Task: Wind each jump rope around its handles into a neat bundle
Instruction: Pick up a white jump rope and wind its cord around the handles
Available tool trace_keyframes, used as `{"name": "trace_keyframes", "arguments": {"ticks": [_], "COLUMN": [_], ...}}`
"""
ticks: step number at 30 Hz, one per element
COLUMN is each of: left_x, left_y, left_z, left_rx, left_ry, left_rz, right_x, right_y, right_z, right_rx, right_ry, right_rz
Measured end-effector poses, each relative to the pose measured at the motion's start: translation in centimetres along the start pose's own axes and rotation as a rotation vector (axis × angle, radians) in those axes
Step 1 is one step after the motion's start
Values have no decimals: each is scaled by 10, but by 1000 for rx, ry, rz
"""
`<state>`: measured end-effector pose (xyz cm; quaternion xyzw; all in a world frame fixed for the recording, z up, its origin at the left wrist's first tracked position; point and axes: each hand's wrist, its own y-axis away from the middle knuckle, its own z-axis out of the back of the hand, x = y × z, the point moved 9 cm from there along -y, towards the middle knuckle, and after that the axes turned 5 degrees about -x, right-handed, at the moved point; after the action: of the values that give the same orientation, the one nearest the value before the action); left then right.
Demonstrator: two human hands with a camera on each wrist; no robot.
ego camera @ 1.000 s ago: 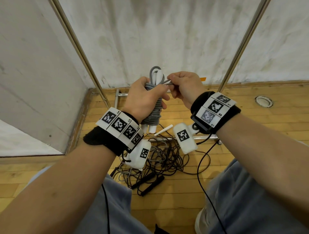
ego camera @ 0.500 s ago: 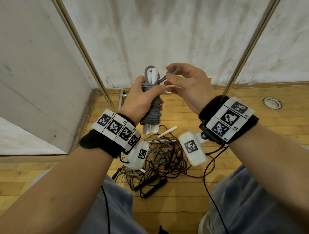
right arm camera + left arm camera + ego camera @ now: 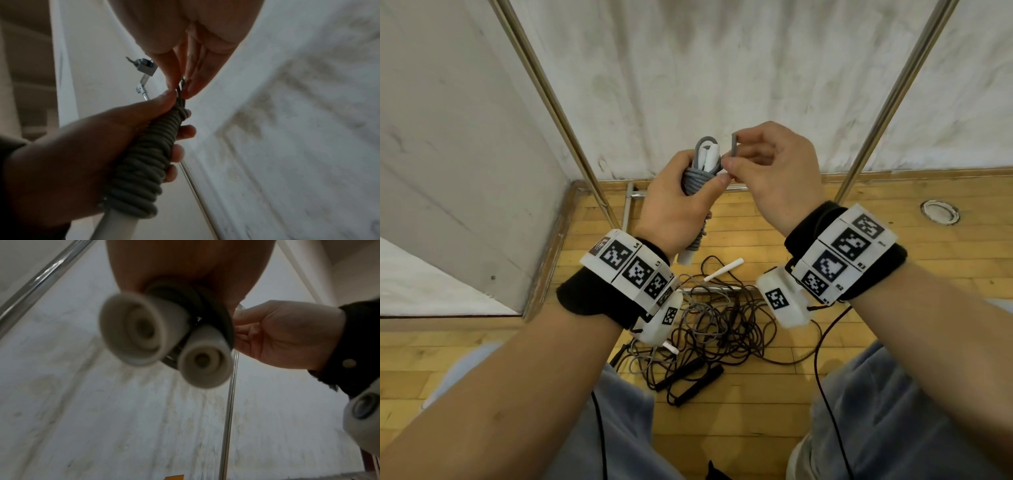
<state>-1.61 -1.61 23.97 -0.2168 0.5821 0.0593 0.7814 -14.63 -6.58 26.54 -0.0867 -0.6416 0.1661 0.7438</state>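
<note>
At the far left a pale wall (image 3: pixel 448 171) meets the wooden floor (image 3: pixel 739 428), and a slanted metal pole (image 3: pixel 558 113) runs down in front of it. Next comes the left hand (image 3: pixel 674 209), raised in front of the person with its fingers and thumb curled tightly round the grey jump rope bundle (image 3: pixel 693 180); the right wrist view shows the grey cord wound in close coils (image 3: pixel 141 162) round the handles, with the thumb lying along the top of the coils and the fingertips wrapping round from behind. The two white handles (image 3: pixel 164 344) stand roughly upright, side by side, their butt ends poking out below the fist and their slim tips just above it, where a short loop of cord (image 3: pixel 707 142) arches over them. Just to the right, the right hand (image 3: pixel 770 171) pinches the free end of the grey cord (image 3: pixel 734 147) between thumb and forefinger, close against the top of the bundle, touching the left thumb; its other fingers are loosely bent. Below and between the wrists, a tangle of dark and grey ropes (image 3: pixel 722 325) lies on the floor, with a loose white handle (image 3: pixel 724 269) at its upper edge and two black handles (image 3: pixel 691 380) at its near edge. Farther right a second metal pole (image 3: pixel 893 102) leans the other way, and a round metal fitting (image 3: pixel 939 212) sits in the floor.
</note>
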Motion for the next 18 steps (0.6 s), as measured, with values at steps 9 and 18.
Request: {"name": "trace_keyframes", "arguments": {"ticks": [9,18], "left_x": [4,21], "left_y": [1,4], "left_z": [-2,-10], "left_rx": [117,204], "left_ry": [-46,248], "left_rz": [23,234], "right_x": [8,17], "right_y": [0,1], "right_z": [-2,-2], "right_rx": [31,40], "right_ry": [222,343], "right_rz": [139,227]}}
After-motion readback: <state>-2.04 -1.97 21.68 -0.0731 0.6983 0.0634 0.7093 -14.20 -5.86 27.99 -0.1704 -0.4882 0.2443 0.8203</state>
